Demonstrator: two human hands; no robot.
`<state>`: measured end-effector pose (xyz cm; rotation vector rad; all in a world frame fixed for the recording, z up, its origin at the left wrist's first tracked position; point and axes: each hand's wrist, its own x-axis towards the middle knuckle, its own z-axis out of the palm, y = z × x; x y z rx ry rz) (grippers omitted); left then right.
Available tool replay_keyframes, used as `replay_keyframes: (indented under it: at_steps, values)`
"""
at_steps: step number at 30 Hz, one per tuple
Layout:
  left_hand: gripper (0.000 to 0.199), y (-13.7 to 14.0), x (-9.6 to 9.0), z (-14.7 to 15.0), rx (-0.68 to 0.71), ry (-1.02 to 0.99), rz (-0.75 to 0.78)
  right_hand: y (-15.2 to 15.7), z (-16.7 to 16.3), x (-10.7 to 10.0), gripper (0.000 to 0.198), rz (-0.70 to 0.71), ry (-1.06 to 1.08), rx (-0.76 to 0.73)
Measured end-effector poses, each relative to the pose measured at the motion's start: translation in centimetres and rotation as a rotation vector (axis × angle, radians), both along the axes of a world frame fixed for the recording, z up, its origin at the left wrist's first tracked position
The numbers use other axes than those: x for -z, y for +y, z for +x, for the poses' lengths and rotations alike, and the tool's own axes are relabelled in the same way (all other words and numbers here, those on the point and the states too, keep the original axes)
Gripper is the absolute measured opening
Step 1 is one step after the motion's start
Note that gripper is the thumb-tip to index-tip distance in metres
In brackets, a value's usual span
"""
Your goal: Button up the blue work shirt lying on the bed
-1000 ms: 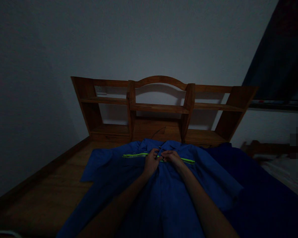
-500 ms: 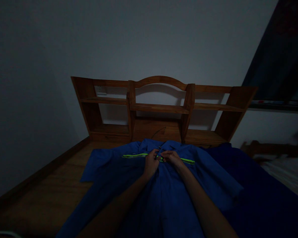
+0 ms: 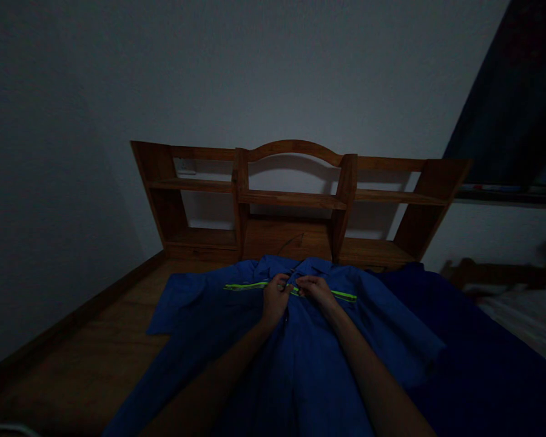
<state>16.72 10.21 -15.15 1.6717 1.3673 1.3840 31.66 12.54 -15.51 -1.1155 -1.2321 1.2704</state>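
A blue jacket (image 3: 318,358) with neon yellow-green stripes across the chest lies spread out, its collar toward the headboard and its sleeves out to both sides. At the front opening, just below the collar, my left hand (image 3: 275,298) is closed with fingers pinching the jacket's edge. Close beside it on the right, my right hand (image 3: 317,290) pinches the opposite front edge near the stripe. The fingertips of both hands almost meet. Whatever small fastener may lie between them is too dark to make out.
Behind the jacket stands a wooden headboard (image 3: 293,198) with open shelves against a pale wall (image 3: 273,79). Bare wooden boards (image 3: 104,340) show on the left. Dark blue cloth (image 3: 477,364) lies on the right, and a dark window (image 3: 514,121) is at upper right.
My left hand has shifted slightly left, and the gap between the hands at the jacket's front has widened a little. My right hand stays nearly in place.
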Motion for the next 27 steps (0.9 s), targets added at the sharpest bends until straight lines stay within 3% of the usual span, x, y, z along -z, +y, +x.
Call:
replay_keyframes:
  at_steps: [6, 12, 27]
  values:
    - [0.018, 0.53, 0.44, 0.13, -0.057, 0.051, -0.047, -0.35, -0.12, -0.15, 0.029, 0.025, -0.002, 0.006]
    - [0.010, 0.73, 0.74, 0.04, 0.025, 0.065, -0.007, -0.51, -0.23, -0.34, 0.027, 0.038, 0.011, -0.002]
    - [0.015, 0.44, 0.17, 0.19, 0.009, 0.100, 0.001, -0.71, -0.27, -0.32, 0.023, 0.056, 0.020, 0.010]
